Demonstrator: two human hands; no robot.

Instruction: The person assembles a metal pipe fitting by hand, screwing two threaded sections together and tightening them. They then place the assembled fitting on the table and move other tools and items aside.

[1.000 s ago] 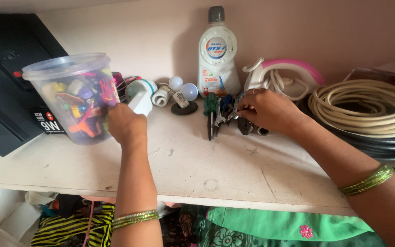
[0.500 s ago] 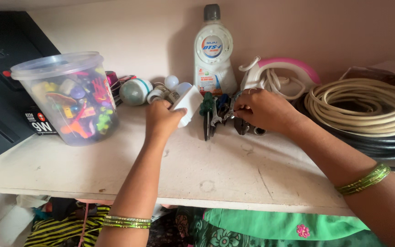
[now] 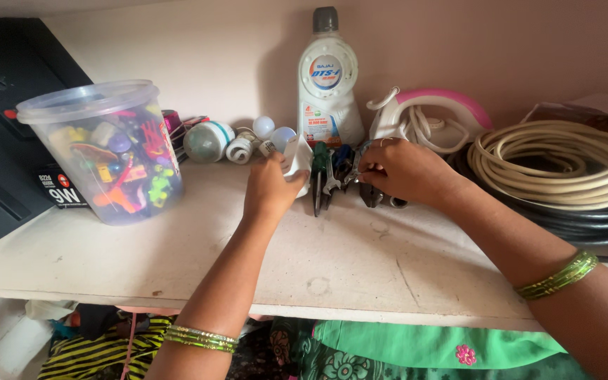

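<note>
Our left hand [image 3: 270, 184] has its grip closed on a white bulb [image 3: 298, 160]; just right of it, our right hand [image 3: 404, 169] seems clamped on pliers [image 3: 324, 176], not yet lifted off the shelf [image 3: 177, 246].

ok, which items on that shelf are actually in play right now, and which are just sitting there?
In play:
left hand on white object
right hand on pliers

Lying about:
clear tub
white bottle
bulbs
pink iron
coiled cable
</note>
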